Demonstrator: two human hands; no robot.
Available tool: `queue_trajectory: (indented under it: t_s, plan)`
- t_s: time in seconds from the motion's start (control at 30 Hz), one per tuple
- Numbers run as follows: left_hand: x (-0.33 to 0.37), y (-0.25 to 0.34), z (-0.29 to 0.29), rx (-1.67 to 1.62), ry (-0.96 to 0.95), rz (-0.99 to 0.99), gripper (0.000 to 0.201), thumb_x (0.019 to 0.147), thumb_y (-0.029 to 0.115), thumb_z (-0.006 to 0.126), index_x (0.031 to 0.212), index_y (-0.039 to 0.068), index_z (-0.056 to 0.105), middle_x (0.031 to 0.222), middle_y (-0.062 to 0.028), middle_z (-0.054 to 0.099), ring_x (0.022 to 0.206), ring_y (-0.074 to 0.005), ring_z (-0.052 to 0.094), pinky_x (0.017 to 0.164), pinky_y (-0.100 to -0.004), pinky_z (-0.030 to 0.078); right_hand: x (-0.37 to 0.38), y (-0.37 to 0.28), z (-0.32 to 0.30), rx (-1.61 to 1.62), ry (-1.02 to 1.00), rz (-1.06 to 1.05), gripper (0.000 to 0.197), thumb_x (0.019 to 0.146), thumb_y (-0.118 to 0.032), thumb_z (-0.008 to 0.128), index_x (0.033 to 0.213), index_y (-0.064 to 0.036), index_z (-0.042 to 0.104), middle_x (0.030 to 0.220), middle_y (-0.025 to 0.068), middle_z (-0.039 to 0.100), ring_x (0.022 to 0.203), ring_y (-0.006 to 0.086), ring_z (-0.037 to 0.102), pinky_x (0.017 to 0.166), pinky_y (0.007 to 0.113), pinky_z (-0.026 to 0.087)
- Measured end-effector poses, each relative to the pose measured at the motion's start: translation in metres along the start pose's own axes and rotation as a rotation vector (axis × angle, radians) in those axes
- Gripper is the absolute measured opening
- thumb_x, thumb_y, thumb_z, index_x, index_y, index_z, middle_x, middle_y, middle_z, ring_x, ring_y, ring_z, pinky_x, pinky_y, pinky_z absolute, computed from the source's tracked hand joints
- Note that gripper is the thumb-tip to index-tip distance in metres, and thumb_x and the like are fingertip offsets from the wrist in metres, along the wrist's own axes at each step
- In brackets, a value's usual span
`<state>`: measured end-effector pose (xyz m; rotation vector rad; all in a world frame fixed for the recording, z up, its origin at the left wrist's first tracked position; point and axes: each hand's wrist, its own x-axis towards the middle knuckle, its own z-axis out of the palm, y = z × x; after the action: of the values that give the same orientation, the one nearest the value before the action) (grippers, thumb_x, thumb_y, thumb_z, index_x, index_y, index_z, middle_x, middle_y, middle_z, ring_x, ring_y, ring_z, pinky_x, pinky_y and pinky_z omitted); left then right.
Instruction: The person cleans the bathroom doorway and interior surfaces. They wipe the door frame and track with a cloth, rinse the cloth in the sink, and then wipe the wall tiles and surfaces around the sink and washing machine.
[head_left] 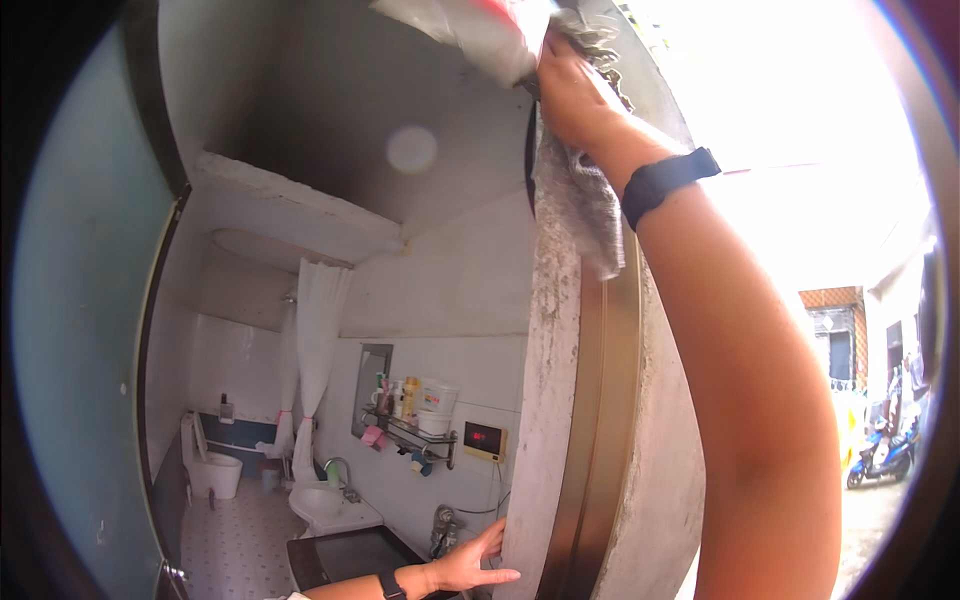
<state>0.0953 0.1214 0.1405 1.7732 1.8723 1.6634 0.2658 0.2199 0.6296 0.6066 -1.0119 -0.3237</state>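
Note:
My right hand (pixel 575 95) is raised high at the top of the doorway. Its fingers are closed round a grey cloth (pixel 602 225), whose lower end hangs against the door frame (pixel 597 420). Just left of that hand is a white and red plastic-like sheet or bag (pixel 480 35), cut off by the upper edge; I cannot tell whether the hand holds it too. Low down, my left hand (pixel 470 562) rests by the inner edge of the wall (pixel 540 440), thumb and fingers apart, with the fingertips partly hidden behind that edge.
A blue-grey door (pixel 85 330) stands at the left. Inside are a sink (pixel 325 502), a dark-edged basin or counter (pixel 350 558), a loaded wall shelf (pixel 410 425), a small display box (pixel 485 440), a curtain (pixel 320 340) and a toilet (pixel 212 470). Outside, a blue scooter (pixel 882 452) is parked.

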Motion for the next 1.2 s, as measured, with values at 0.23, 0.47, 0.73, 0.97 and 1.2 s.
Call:
queue_trajectory:
  t_s: [0.23, 0.47, 0.73, 0.97, 1.2]
  plan:
    - [-0.002, 0.004, 0.012, -0.028, 0.076, -0.020, 0.091, 0.082, 0.013, 0.069, 0.146, 0.007, 0.004, 0.146, -0.0107, 0.023, 0.135, -0.0214, 0.026, 0.109, -0.0359, 0.023, 0.008, -0.003, 0.012, 0.229, -0.052, 0.150, 0.059, 0.075, 0.008, 0.051, 0.131, -0.0091, 0.039, 0.131, 0.0118, 0.042, 0.118, 0.0334, 0.044, 0.098, 0.037, 0.038]
    - [0.001, 0.003, 0.009, 0.051, 0.023, -0.036, 0.090, 0.083, 0.017, 0.067, 0.146, 0.006, 0.003, 0.147, -0.0117, 0.024, 0.135, -0.0221, 0.025, 0.110, -0.0368, 0.021, 0.002, 0.019, 0.045, -0.128, -0.268, 0.230, 0.048, 0.093, -0.016, 0.040, 0.139, -0.0103, 0.029, 0.139, 0.0166, 0.036, 0.125, 0.0314, 0.039, 0.102, 0.035, 0.034]
    - [-0.026, 0.119, -0.063, 0.919, 0.348, -0.091, 0.088, 0.082, 0.043, 0.064, 0.140, -0.005, 0.019, 0.147, -0.0251, 0.015, 0.138, -0.0319, 0.015, 0.112, -0.0390, 0.016, -0.025, 0.018, 0.031, 0.231, -0.019, 0.212, 0.063, 0.074, 0.011, 0.047, 0.131, -0.0134, 0.040, 0.136, 0.0129, 0.040, 0.122, 0.0346, 0.041, 0.100, 0.037, 0.038]
    - [-0.023, 0.362, -0.050, 0.861, 0.607, 0.156, 0.064, 0.088, 0.040, 0.057, 0.135, 0.002, 0.037, 0.134, -0.0111, 0.043, 0.129, -0.0194, 0.033, 0.108, -0.0348, 0.024, -0.037, 0.016, 0.018, 0.295, -0.096, 0.326, 0.066, 0.069, 0.012, 0.049, 0.130, -0.0136, 0.042, 0.133, 0.0137, 0.044, 0.122, 0.0336, 0.042, 0.100, 0.038, 0.037]
    - [0.038, 0.484, 0.000, 1.046, 0.810, 0.120, 0.096, 0.070, 0.074, 0.054, 0.130, 0.000, 0.044, 0.130, -0.0201, 0.044, 0.123, -0.0321, 0.036, 0.105, -0.0470, 0.020, -0.062, 0.044, 0.038, 0.276, -0.087, 0.442, 0.065, 0.072, 0.014, 0.045, 0.131, -0.0113, 0.040, 0.123, 0.0195, 0.051, 0.116, 0.0362, 0.048, 0.095, 0.041, 0.040]
